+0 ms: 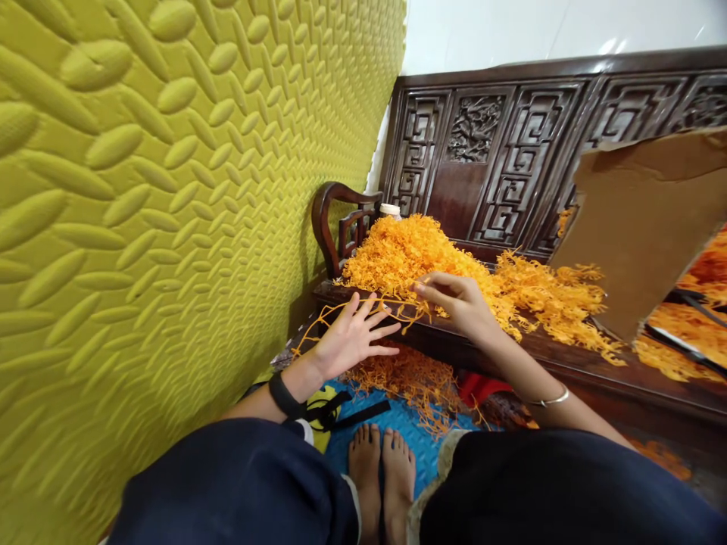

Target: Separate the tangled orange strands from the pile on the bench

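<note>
A big heap of orange plastic flower sprigs [420, 253] covers the seat of a dark carved wooden bench [568, 363]. My left hand [352, 337] is open, palm up with fingers spread, and thin orange strands lie across its fingers. My right hand [457, 301] is closed in a pinch on an orange strand [397, 304] at the front of the heap, close to the left hand. A black band sits on my left wrist and a thin bangle on my right.
A yellow embossed padded wall [141, 212] fills the left. A brown cardboard sheet [647, 219] leans on the bench at right. More orange sprigs [414, 378] lie on the blue floor mat [409, 424] by my bare feet. A small white-capped bottle [390, 210] stands behind the heap.
</note>
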The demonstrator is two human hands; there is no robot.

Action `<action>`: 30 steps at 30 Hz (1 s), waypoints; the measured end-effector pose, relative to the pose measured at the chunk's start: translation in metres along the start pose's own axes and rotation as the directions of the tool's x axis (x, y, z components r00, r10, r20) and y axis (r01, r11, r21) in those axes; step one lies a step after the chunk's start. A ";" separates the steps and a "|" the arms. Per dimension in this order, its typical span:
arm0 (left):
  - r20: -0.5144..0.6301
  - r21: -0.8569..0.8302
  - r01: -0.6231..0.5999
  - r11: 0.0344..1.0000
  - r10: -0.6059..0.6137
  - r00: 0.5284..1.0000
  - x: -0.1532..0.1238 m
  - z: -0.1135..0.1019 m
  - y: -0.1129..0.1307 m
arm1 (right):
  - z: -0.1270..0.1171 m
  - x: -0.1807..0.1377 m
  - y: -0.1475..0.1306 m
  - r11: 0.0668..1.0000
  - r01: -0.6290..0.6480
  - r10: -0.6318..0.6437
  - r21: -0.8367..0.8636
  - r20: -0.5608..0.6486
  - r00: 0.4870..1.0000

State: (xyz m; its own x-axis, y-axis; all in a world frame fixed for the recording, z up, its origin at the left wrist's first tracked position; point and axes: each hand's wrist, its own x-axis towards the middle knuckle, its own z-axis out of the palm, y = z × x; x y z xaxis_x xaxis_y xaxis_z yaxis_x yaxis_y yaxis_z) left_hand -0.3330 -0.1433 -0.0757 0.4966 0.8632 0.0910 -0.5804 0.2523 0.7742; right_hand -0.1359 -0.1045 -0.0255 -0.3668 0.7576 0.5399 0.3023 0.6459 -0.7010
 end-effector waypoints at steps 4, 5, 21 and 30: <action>0.000 0.025 -0.014 1.000 0.014 1.000 0.002 0.004 0.000 | -0.003 -0.008 -0.002 0.979 -0.093 0.124 0.183 -0.168 0.978; 0.002 0.029 -0.023 0.999 0.023 1.000 0.002 0.004 0.000 | -0.002 -0.012 -0.002 0.970 -0.104 0.149 0.221 -0.200 0.968; 0.008 0.049 -0.123 0.991 0.123 0.992 0.000 -0.003 0.000 | 0.022 -0.032 0.011 0.648 -0.207 0.462 0.733 -0.162 0.872; 0.038 0.092 -0.122 0.988 0.119 0.992 0.001 -0.007 -0.003 | 0.015 -0.038 0.020 0.672 -0.236 0.451 0.702 -0.135 0.882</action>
State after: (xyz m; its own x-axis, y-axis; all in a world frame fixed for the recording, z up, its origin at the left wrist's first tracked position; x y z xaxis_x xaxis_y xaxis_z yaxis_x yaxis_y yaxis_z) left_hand -0.3350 -0.1404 -0.0824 0.4486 0.8696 0.2062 -0.5750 0.1042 0.8115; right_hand -0.1292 -0.1213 -0.0671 -0.0681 0.9725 0.2227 -0.3277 0.1891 -0.9257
